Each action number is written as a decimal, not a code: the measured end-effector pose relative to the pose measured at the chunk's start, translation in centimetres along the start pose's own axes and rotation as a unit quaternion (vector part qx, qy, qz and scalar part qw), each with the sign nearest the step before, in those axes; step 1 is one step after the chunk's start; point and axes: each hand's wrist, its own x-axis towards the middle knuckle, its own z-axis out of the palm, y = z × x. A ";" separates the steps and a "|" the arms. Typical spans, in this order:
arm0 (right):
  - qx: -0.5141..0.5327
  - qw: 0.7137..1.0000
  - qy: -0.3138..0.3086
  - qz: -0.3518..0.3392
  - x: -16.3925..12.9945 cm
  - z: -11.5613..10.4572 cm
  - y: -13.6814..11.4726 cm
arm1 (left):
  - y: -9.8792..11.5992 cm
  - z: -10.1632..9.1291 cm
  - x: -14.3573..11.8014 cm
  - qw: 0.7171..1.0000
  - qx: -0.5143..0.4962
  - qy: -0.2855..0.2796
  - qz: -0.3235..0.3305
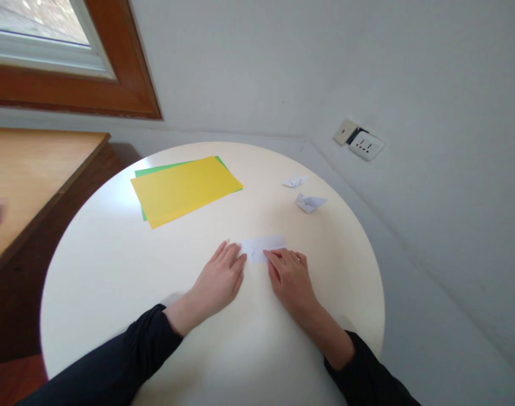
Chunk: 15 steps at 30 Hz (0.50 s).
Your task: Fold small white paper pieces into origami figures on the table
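Note:
A small strip of folded white paper [263, 241] lies flat on the round white table [114, 282], with creases and a folded flap near its left end. My left hand [221, 276] rests at that left end, fingers stretched out and a little apart, their tips touching the paper. At the right end, my right hand [291, 276] has its fingers bent close together, pressing on the paper's near edge with the thumb tucked beneath. Part of the paper is hidden under the right fingers.
Two small folded white paper shapes [310, 203] sit at the table's right side. A yellow sheet [185, 192] overlaps a green sheet [141, 172] at the back left. A wooden desk [41, 169] stands left, and a wall socket [366, 145] is beyond the table.

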 end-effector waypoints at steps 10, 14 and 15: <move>-0.079 0.994 -0.075 -0.022 -1.4 -2.0 -4.0 | 0.7 0.1 -0.2 1.000 0.014 0.006 0.009; 0.044 0.989 -0.140 -0.032 1.7 -2.7 -2.5 | 0.9 0.6 -0.7 0.998 0.059 0.018 0.027; 0.073 0.987 -0.137 -0.028 2.7 -2.6 -2.0 | 0.9 0.6 -0.8 0.997 0.068 0.016 0.028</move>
